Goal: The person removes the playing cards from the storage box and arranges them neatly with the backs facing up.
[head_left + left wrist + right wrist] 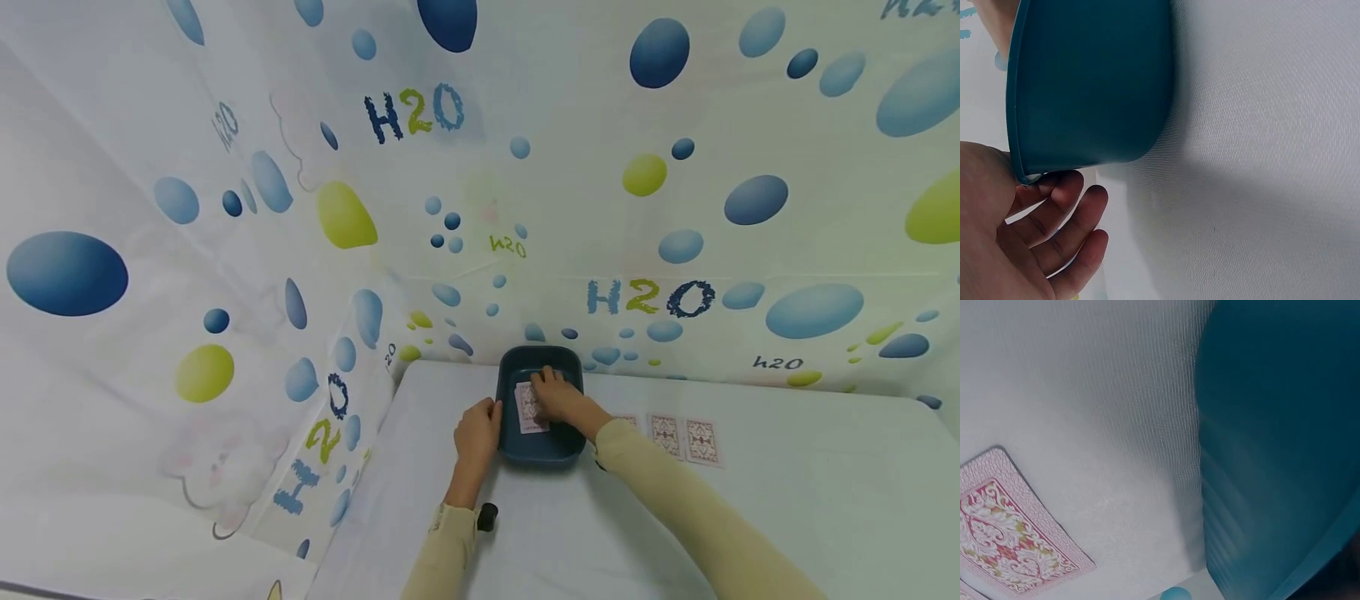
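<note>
A dark teal plastic bin (pixel 542 457) stands on the white table near its back edge. My left hand (pixel 477 433) is at the bin's left side; in the left wrist view its thumb side wraps the rim and its fingers (pixel 1063 228) curl beneath it against the outer wall. My right hand (pixel 557 398) reaches down inside the bin, fingers over the right edge of a playing card (pixel 527 411) that shows its red patterned back. Whether these fingers pinch the card I cannot tell. In the right wrist view the bin wall (pixel 1272 437) hides most of that hand.
Right of the bin, three playing cards lie face down in a row, among them a middle card (pixel 664 435) and a right-hand card (pixel 702 442). The right forearm overlaps the nearest one. A white curtain (pixel 555 208) with blue and green spots rises behind the table (pixel 810 500).
</note>
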A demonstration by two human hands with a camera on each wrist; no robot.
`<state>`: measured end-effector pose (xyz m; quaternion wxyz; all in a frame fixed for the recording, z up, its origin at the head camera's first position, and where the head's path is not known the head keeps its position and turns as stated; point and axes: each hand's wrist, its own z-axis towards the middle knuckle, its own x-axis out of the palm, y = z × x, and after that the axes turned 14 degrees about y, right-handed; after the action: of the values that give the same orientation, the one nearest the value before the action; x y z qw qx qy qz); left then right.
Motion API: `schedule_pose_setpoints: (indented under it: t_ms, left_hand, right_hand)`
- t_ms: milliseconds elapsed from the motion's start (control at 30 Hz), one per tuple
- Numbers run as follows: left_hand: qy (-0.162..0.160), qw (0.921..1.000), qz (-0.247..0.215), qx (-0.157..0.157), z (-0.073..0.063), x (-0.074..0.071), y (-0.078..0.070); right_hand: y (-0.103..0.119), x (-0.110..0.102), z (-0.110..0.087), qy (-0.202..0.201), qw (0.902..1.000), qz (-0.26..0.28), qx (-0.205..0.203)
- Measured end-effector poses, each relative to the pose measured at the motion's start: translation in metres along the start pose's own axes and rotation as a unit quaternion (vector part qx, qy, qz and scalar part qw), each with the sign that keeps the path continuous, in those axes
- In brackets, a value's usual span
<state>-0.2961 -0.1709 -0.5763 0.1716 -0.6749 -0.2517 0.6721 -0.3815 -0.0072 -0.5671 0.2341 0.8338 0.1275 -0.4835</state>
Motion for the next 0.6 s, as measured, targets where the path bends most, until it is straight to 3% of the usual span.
schedule_pose_setpoints:
  t_ms: [200, 367, 600]
  left_hand:
    - [0.003, 1.0000, 0.001, -0.008, 0.0009, -0.0016, -0.0017]
    - [0.002, 1.0000, -0.002, -0.007, 0.0014, -0.0002, 0.0000]
    - [0.003, 1.0000, -0.001, -0.006, 0.0008, 0.0019, 0.0003]
  right_hand:
    - [-0.0003, 0.0048, -0.0001, -0.035, 0.9986, 0.039, 0.010]
    - [0.0008, 0.0076, -0.0030, -0.037, 0.9942, 0.101, 0.006]
    - [0.0000, 0.0079, -0.0097, -0.040, 0.9913, 0.126, -0.004]
